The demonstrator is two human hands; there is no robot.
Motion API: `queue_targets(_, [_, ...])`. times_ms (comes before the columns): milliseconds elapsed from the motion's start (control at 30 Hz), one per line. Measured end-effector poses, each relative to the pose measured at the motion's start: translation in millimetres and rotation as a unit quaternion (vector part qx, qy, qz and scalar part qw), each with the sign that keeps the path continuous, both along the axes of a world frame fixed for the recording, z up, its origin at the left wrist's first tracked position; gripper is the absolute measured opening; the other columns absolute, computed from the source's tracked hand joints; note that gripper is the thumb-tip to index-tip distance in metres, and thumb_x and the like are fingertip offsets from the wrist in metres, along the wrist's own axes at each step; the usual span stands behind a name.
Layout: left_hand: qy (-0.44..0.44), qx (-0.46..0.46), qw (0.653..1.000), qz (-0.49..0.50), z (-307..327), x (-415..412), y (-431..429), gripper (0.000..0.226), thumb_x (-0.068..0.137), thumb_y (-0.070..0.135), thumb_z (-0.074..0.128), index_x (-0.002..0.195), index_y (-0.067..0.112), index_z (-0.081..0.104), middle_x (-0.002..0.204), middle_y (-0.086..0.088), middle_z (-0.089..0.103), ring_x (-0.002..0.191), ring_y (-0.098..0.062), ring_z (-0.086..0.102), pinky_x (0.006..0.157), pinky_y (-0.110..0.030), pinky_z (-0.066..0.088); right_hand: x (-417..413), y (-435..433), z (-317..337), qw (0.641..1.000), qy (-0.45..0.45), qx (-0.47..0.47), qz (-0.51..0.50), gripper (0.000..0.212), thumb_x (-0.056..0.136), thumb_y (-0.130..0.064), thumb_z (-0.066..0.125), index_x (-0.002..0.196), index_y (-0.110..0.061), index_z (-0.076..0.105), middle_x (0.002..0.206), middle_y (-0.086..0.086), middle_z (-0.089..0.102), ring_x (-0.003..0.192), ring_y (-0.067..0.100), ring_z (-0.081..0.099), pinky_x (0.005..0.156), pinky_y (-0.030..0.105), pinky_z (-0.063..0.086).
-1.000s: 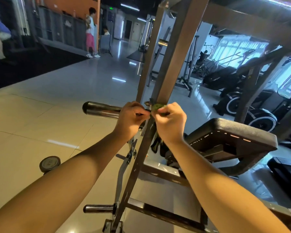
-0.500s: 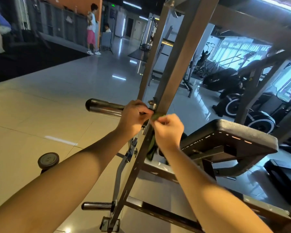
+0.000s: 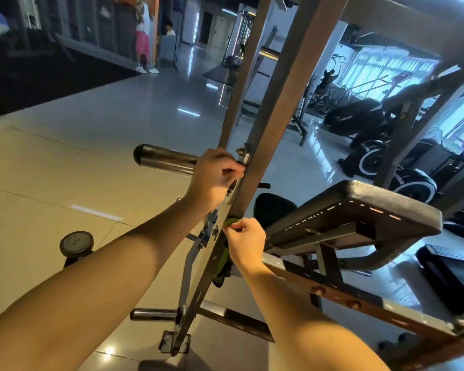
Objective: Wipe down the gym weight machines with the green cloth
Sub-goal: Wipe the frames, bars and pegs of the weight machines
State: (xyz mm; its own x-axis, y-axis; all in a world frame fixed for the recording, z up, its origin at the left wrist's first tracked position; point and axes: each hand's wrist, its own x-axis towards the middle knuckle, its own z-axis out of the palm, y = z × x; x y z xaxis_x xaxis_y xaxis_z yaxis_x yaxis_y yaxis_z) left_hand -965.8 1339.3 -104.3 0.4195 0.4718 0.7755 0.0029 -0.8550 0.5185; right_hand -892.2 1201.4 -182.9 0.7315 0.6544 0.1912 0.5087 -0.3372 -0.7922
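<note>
Left hand (image 3: 217, 178) has its fingers curled around the inner end of the chrome bar (image 3: 163, 159), right where it meets the slanted steel post (image 3: 269, 135). Right hand (image 3: 245, 243) is lower on the same post, fingers and thumb clenched on the green cloth (image 3: 232, 221). The cloth is pressed against the post's right edge, and the rest of it hangs down beside the post under the hand. Black padded bench (image 3: 359, 207) sits just right of the post. A shorter chrome peg (image 3: 153, 314) sticks out left near the post's base. Small round weight (image 3: 76, 243) is on the tiled floor (image 3: 51, 183) to the left. Exercise bikes (image 3: 410, 183) are far right, and a person in pink shorts (image 3: 142, 38) stands in the background.
</note>
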Motion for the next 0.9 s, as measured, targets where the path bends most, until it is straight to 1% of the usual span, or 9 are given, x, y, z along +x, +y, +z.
queue_targets(100, [0.007, 0.041, 0.999, 0.032, -3, -15, -12, 0.013, 0.090, 0.021, 0.072, 0.096, 0.010, 0.078, 0.099, -0.005, 0.069, 0.093, -0.019, 0.062, 0.079, -0.040, 0.054, -3, -11, 13, 0.998, 0.057, 0.022, 0.022, 0.006, 0.090, -0.026, 0.078, 0.087, -0.021, 0.075, 0.093, -0.005, 0.067, 0.087, 0.007, 0.062, 0.075, 0.016, 0.047])
queue_targets(167, [0.015, 0.026, 0.997, 0.075, -13, -29, -31, 0.014, 0.089, 0.011, 0.073, 0.102, 0.015, 0.075, 0.105, 0.000, 0.067, 0.098, -0.014, 0.059, 0.085, -0.032, 0.052, 2, -20, 22, 0.994, 0.095, 0.040, 0.036, 0.008, 0.090, -0.028, 0.078, 0.086, -0.022, 0.073, 0.091, -0.005, 0.069, 0.087, 0.009, 0.066, 0.076, 0.018, 0.053])
queue_targets(300, [0.071, -0.219, 0.971, 0.067, -43, -53, -75, 0.012, 0.099, 0.015, 0.063, 0.106, 0.020, 0.071, 0.100, 0.007, 0.065, 0.089, -0.006, 0.063, 0.076, -0.012, 0.048, 16, -34, 27, 0.984, 0.159, 0.043, 0.064, 0.011, 0.095, -0.025, 0.072, 0.093, -0.014, 0.068, 0.089, 0.001, 0.069, 0.087, 0.013, 0.067, 0.078, 0.025, 0.057])
queue_targets(433, [0.092, -0.308, 0.946, 0.025, -71, -50, -106, 0.019, 0.097, 0.025, 0.067, 0.114, 0.016, 0.072, 0.102, 0.004, 0.071, 0.096, -0.008, 0.067, 0.082, -0.018, 0.054, 21, -41, 19, 0.967, 0.227, 0.060, 0.094, 0.011, 0.100, -0.021, 0.065, 0.096, -0.011, 0.063, 0.092, 0.010, 0.070, 0.090, 0.023, 0.071, 0.082, 0.036, 0.062])
queue_targets(533, [0.089, -0.327, 0.940, 0.048, -82, -43, -121, 0.030, 0.093, 0.028, 0.072, 0.121, 0.018, 0.068, 0.110, 0.006, 0.068, 0.099, -0.005, 0.065, 0.084, -0.018, 0.056, 21, -47, 16, 0.936, 0.325, 0.075, 0.115, 0.008, 0.101, -0.015, 0.061, 0.102, -0.008, 0.062, 0.094, 0.011, 0.071, 0.083, 0.016, 0.073, 0.072, 0.026, 0.059])
queue_targets(600, [0.074, -0.331, 0.939, 0.062, -85, -40, -130, 0.028, 0.093, 0.025, 0.073, 0.119, 0.018, 0.066, 0.108, 0.006, 0.067, 0.097, -0.005, 0.065, 0.080, -0.014, 0.054, 23, -50, 12, 0.923, 0.354, 0.065, 0.138, 0.007, 0.102, -0.012, 0.060, 0.105, -0.009, 0.066, 0.097, 0.011, 0.073, 0.087, 0.017, 0.074, 0.074, 0.026, 0.058])
queue_targets(700, [0.064, -0.358, 0.928, 0.078, -89, -38, -142, 0.019, 0.092, 0.012, 0.073, 0.106, 0.019, 0.063, 0.097, 0.005, 0.068, 0.089, -0.006, 0.066, 0.073, -0.012, 0.053, 30, -58, 5, 0.918, 0.351, 0.032, 0.183, 0.016, 0.101, -0.007, 0.060, 0.102, -0.014, 0.074, 0.097, 0.004, 0.076, 0.094, 0.017, 0.074, 0.077, 0.025, 0.058])
queue_targets(800, [0.049, -0.374, 0.921, 0.094, -94, -32, -152, 0.024, 0.088, -0.003, 0.068, 0.101, 0.016, 0.063, 0.091, 0.001, 0.068, 0.085, -0.012, 0.067, 0.071, -0.016, 0.055, 38, -63, -2, 0.914, 0.346, -0.001, 0.212, 0.021, 0.099, -0.005, 0.061, 0.099, -0.016, 0.079, 0.096, 0.000, 0.077, 0.096, 0.017, 0.074, 0.080, 0.026, 0.058])
queue_targets(900, [0.036, -0.401, 0.912, 0.081, -95, -22, -161, 0.019, 0.093, 0.006, 0.067, 0.107, 0.017, 0.062, 0.095, 0.000, 0.069, 0.089, -0.014, 0.069, 0.076, -0.022, 0.058, 50, -64, -6, 0.909, 0.348, 0.000, 0.228, 0.021, 0.097, -0.003, 0.064, 0.097, -0.017, 0.080, 0.097, 0.001, 0.078, 0.098, 0.019, 0.074, 0.089, 0.034, 0.059])
